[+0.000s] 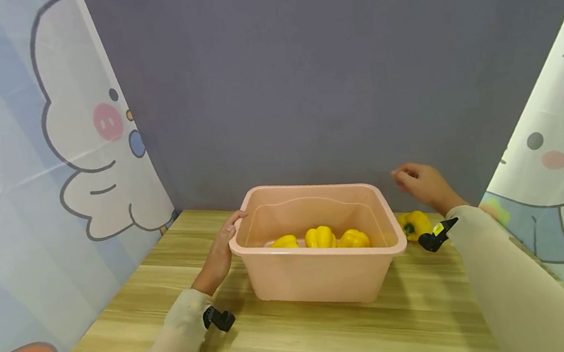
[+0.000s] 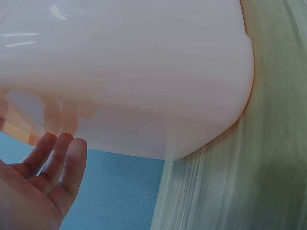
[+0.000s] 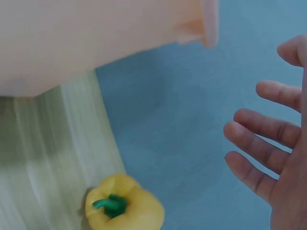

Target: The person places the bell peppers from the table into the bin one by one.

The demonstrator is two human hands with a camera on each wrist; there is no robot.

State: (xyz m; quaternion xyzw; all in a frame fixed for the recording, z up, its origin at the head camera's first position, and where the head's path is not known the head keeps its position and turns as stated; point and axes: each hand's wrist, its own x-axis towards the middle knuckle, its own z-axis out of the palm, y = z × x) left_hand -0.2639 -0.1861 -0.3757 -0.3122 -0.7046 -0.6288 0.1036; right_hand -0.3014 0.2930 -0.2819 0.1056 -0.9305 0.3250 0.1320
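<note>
A pink plastic bin (image 1: 317, 277) stands on the table with several yellow bell peppers (image 1: 320, 237) inside. My left hand (image 1: 220, 253) is at the bin's left side, its fingertips touching near the rim. The left wrist view shows three of that hand's fingers (image 2: 67, 170), fairly straight, against the bin's outer wall (image 2: 144, 86). Past the bin's right side, my right hand (image 1: 424, 185) is raised in the air, holding nothing, fingers loosely bent and spread. Below it another yellow bell pepper (image 1: 416, 225) with a green stem lies on the table, apart from the hand.
The wood-grain table (image 1: 298, 344) ends at a plain grey backdrop (image 1: 273, 86) behind the bin. Cartoon-printed curtains (image 1: 11, 224) hang on the left and right sides. Black wrist cameras (image 1: 219, 319) sit on both sleeves.
</note>
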